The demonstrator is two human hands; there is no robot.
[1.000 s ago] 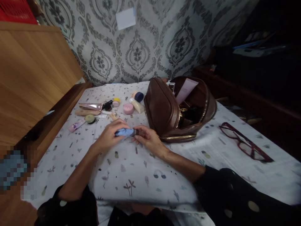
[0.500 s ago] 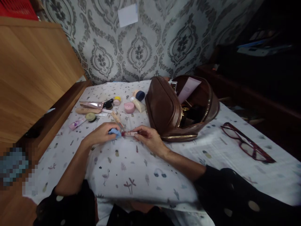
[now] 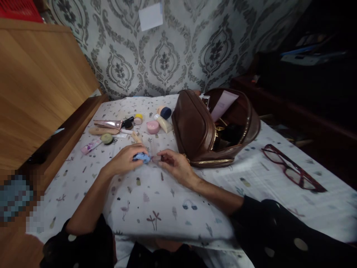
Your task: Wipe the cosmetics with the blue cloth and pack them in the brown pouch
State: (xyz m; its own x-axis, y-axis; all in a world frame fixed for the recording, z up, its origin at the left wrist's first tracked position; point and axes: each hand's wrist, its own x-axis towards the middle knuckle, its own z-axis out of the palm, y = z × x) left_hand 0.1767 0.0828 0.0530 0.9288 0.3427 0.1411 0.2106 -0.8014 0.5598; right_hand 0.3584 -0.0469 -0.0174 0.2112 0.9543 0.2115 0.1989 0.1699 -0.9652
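My left hand (image 3: 126, 160) is closed round a small blue cloth (image 3: 141, 158) just above the patterned bedsheet (image 3: 156, 201). The cloth is pressed over one end of a thin pinkish tube (image 3: 155, 158). My right hand (image 3: 174, 165) pinches the tube's other end. Both hands meet in front of an open brown toiletry bag (image 3: 200, 130) that stands to their right. Most of the tube is hidden by the cloth and fingers.
Several small cosmetics lie behind my hands: a pink jar (image 3: 152, 127), a rose-gold tube (image 3: 108, 124), a green-lidded pot (image 3: 107, 139), a pink tube (image 3: 89, 146). Red-framed glasses (image 3: 292, 173) rest at the right. A wooden headboard (image 3: 41, 85) rises on the left.
Half a second ago the cloth was drawn back and the tube showed between my hands. Now my left hand has slid the cloth right over the tube again.
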